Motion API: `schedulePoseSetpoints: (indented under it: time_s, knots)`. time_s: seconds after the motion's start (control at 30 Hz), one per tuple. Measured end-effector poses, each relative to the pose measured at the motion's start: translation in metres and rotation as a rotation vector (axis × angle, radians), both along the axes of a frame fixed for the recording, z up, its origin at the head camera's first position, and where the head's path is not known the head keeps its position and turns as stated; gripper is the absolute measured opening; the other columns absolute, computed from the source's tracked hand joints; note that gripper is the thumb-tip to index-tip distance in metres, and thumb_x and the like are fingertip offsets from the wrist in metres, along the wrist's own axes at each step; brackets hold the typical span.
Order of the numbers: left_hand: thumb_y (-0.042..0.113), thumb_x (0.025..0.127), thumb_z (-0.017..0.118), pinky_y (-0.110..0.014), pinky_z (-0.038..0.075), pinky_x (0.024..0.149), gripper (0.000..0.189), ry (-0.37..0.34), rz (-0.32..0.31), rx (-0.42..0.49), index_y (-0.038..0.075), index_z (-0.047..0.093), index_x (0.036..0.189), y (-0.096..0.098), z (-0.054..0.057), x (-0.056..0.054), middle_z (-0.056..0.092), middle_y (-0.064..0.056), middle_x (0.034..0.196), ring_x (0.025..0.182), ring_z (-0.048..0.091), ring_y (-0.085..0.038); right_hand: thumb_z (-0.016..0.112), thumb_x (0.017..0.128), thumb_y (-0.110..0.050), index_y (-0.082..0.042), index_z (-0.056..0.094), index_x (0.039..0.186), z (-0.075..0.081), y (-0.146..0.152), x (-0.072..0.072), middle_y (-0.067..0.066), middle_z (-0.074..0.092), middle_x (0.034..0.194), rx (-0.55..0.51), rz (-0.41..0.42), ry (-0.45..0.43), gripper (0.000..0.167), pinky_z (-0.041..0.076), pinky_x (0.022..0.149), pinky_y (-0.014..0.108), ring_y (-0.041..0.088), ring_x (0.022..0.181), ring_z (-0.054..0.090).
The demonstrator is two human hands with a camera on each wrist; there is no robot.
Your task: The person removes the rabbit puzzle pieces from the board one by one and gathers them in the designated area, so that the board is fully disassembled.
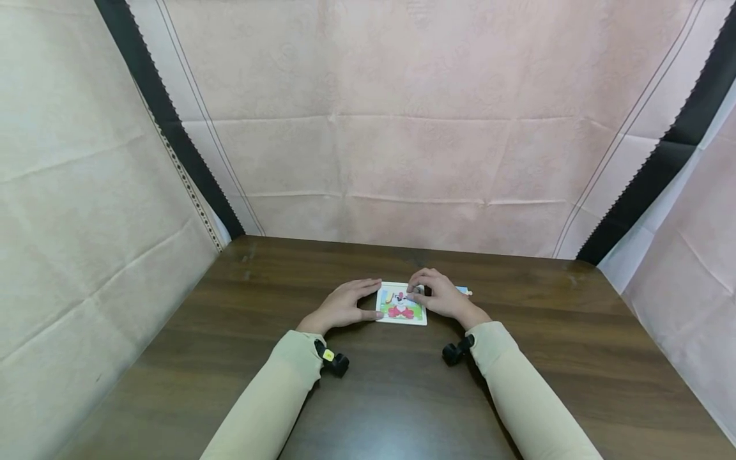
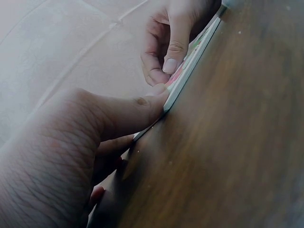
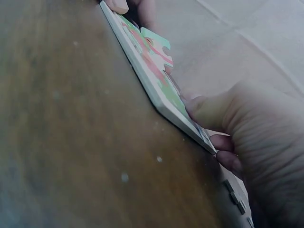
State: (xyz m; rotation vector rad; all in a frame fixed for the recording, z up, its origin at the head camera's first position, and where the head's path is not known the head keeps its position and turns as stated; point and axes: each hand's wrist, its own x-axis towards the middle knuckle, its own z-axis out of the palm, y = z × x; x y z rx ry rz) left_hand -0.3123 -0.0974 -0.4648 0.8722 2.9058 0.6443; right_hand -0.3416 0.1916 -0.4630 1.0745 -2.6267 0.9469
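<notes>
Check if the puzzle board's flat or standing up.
Flat: the puzzle board lies on the table, picture facing up in the head view.

Toward far edge of brown wood-grain worktop (image 1: 397, 402): flat rectangular white-framed puzzle (image 1: 402, 321). At its left edge, touching: left hand (image 1: 344, 305). Over its right side: right hand (image 1: 439, 297). Right of puzzle, past right hand: flat blue jigsaw piece (image 1: 462, 290). Behind worktop: creased pale fabric sheet (image 1: 414, 160).

Brown wood-grain table (image 1: 397, 383), glare (image 1: 374, 441) near front; creased pale walls (image 1: 414, 160), black corner strips (image 1: 678, 144).
</notes>
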Motion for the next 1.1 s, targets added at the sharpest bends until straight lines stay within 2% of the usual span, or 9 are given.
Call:
schedulePoseSetpoints:
  time_s: [0.17,0.37,0.73,0.93,1.1]
  knots:
    - [0.062,0.091,0.063,-0.048,0.022,0.12,0.082,0.003,-0.01,-0.003,0.025,0.034,0.158,0.0006,0.0009,-0.0012,0.032,0.004,0.162,0.15,0.026,-0.022,0.071,0.096,-0.02,-0.017,0.074,0.099,-0.0017,0.0003,-0.0006,0.0,0.063,0.12,0.01,-0.006,-0.017,0.004,0.045,0.098,0.051,0.024,0.114,0.052]
    - [0.061,0.091,0.064,-0.05,0.022,0.12,0.082,0.002,-0.015,0.002,0.025,0.035,0.158,-0.0002,0.0019,-0.0008,0.033,0.004,0.162,0.15,0.027,-0.023,0.07,0.097,-0.023,-0.014,0.072,0.098,-0.002,-0.0018,-0.0004,0.0,0.062,0.122,0.002,-0.003,-0.043,0.009,0.044,0.098,0.052,0.024,0.117,0.05]
    - [0.06,0.091,0.064,-0.05,0.022,0.119,0.081,0.015,-0.013,0.004,0.023,0.037,0.157,0.0008,0.0023,-0.0004,0.034,0.004,0.162,0.149,0.028,-0.022,0.072,0.096,-0.021,-0.016,0.071,0.099,-0.0016,-0.0011,-0.0014,-0.001,0.064,0.118,0.002,-0.013,-0.013,0.006,0.044,0.098,0.05,0.023,0.113,0.052]
    - [0.061,0.091,0.064,-0.049,0.022,0.119,0.081,0.013,-0.017,0.006,0.024,0.037,0.158,-0.0004,0.0003,-0.002,0.033,0.005,0.162,0.149,0.028,-0.022,0.076,0.092,-0.018,-0.013,0.066,0.117,-0.0027,-0.0013,-0.0023,-0.002,0.062,0.109,-0.035,-0.022,-0.009,0.027,0.047,0.084,0.04,0.018,0.096,0.052]
    - [0.061,0.091,0.064,-0.049,0.022,0.119,0.081,0.016,-0.018,0.007,0.023,0.037,0.157,-0.0009,-0.0001,-0.0016,0.034,0.004,0.161,0.149,0.029,-0.022,0.077,0.091,-0.016,-0.012,0.064,0.123,-0.0024,-0.0016,-0.0015,0.0,0.063,0.11,-0.057,-0.014,-0.009,0.035,0.048,0.08,0.038,0.017,0.092,0.054]
